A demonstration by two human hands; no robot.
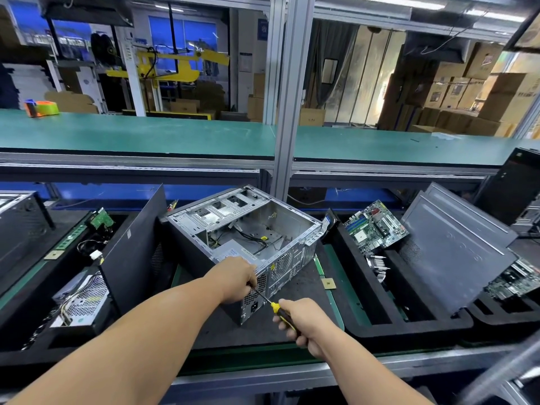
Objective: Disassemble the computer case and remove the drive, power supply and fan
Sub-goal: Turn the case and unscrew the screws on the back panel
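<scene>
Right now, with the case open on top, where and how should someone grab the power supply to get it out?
Probably by its long side edges, reaching down through the open top of the computer case. The power supply lies flat in the near corner with its broad labelled face up; its rear is against the vented back panel, where the left hand steadies the screwdriver held by the right hand. Cables run off its far side.

screwdriver [270,302] tip hidden behind left hand [235,280]

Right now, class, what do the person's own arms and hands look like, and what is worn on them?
Both forearms are bare up to the frame's edge: no sleeves show. The left hand and right hand wear no gloves, and no watch, ring or wristband is visible. No markings or cables show on either arm.
</scene>
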